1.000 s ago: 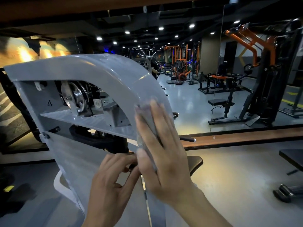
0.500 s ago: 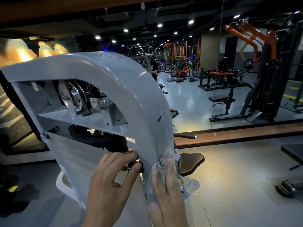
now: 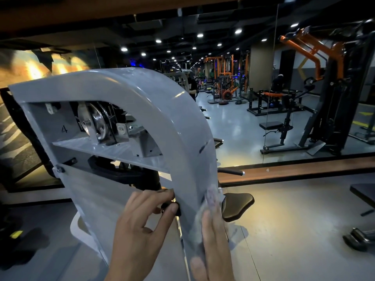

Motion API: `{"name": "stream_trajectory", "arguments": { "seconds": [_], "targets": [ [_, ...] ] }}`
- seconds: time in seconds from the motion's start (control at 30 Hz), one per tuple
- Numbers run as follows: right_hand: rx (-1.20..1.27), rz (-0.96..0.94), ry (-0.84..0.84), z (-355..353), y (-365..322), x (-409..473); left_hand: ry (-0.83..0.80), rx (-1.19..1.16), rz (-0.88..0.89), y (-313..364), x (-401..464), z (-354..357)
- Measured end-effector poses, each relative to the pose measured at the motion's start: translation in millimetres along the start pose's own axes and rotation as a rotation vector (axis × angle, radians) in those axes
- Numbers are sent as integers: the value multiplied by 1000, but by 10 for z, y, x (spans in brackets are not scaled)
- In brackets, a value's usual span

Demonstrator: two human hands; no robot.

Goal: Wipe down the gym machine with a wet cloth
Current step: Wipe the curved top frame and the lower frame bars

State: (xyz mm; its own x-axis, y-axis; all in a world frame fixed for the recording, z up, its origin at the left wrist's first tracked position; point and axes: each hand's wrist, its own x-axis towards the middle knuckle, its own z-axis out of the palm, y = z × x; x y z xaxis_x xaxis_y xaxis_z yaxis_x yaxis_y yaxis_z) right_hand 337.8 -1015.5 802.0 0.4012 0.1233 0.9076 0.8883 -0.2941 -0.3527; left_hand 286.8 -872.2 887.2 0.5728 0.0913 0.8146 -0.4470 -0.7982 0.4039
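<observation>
A grey gym machine point(image 3: 154, 102) with a curved top cover fills the left and middle of the head view; a steel pulley point(image 3: 95, 122) shows through its opening. My right hand point(image 3: 213, 246) lies flat with straight fingers, pressing a pale grey cloth point(image 3: 211, 199) against the curved right edge of the cover, low down. My left hand point(image 3: 140, 230) rests on the machine's side panel, its fingertips and thumb curled round a small black knob point(image 3: 171, 206) at the panel's edge.
A brown padded seat point(image 3: 237, 205) juts out just right of the cloth. A black handle bar point(image 3: 231, 171) sticks out above it. A wooden ledge point(image 3: 304, 167) and mirror wall run behind. A black bench point(image 3: 363, 191) and dumbbells point(image 3: 359, 238) sit at right.
My right hand has slid the cloth down the curved edge, from mid-height to low on the cover. My left hand has stayed near the black knob.
</observation>
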Motion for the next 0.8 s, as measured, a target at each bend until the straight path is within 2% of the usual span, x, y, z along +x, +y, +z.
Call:
{"name": "stream_trajectory", "arguments": {
  "seconds": [0.1, 0.2, 0.33, 0.47, 0.63, 0.8],
  "targets": [
    [29, 29, -30, -18, 40, 2, -4, 15, -3, -3, -7, 8],
    [225, 55, -41, -207, -98, 692, 6, 7, 12, 11, -10, 3],
    [230, -13, -52, -367, -194, 1388, 11, -7, 17, 24, -14, 8],
    [266, 14, -55, -308, -126, 1011, 14, -7, -4, 30, -17, 13],
    [159, 237, -98, -149, 74, -9, 12, -4, -9, 38, -10, 12],
    [211, 159, -68, -293, -4, 720, 8, -16, -12, 56, -12, -4]
  ]
}}
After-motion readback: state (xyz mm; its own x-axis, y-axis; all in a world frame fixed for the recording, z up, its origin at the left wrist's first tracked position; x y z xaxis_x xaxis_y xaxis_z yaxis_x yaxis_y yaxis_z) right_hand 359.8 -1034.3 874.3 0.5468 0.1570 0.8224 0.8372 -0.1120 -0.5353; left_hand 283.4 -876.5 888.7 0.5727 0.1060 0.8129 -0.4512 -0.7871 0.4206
